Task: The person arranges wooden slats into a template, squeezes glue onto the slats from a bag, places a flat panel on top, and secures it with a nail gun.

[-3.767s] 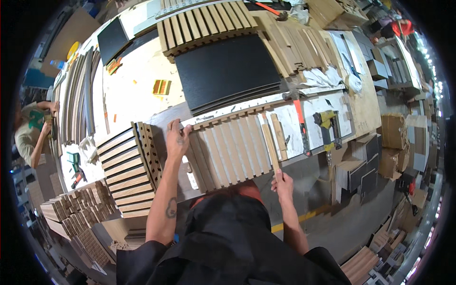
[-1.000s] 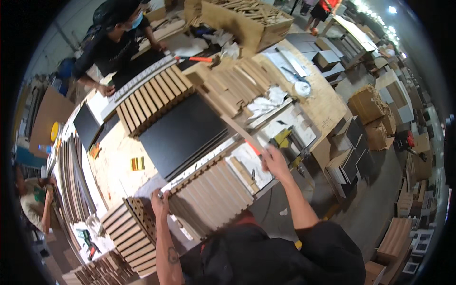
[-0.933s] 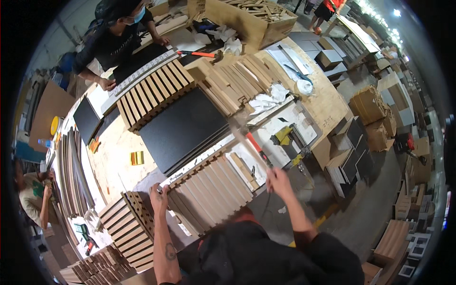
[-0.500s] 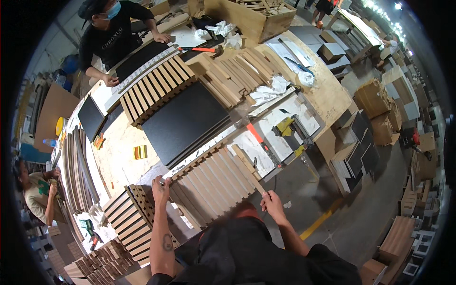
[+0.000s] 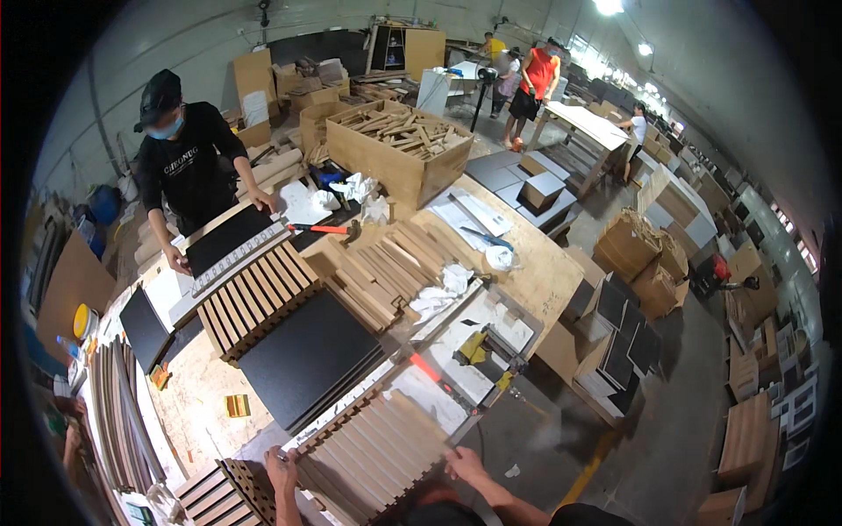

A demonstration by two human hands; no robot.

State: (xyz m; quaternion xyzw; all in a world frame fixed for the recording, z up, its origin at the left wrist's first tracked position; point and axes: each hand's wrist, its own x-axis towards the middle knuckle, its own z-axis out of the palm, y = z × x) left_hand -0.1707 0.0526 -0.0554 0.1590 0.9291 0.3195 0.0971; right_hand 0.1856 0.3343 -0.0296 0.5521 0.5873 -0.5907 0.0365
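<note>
A pale wooden counter (image 5: 545, 294) spreads out before me. Along its near edge lies a slatted panel (image 5: 377, 449); the left hand (image 5: 281, 473), fingers bent, touches its left end, and the right hand (image 5: 465, 465), fingers curled, its right end, though I can't tell whether either grips. Beyond lie an orange-handled hammer (image 5: 427, 369), a yellow nail gun (image 5: 474, 348) and stacked black boards (image 5: 309, 358). A masked co-worker (image 5: 195, 162) stands at the far edge.

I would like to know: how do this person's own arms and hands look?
The left hand is bare except for what looks like a silvery ring; the right hand is bare. The right forearm is uncovered below a black sleeve; the left sleeve is out of view.
</note>
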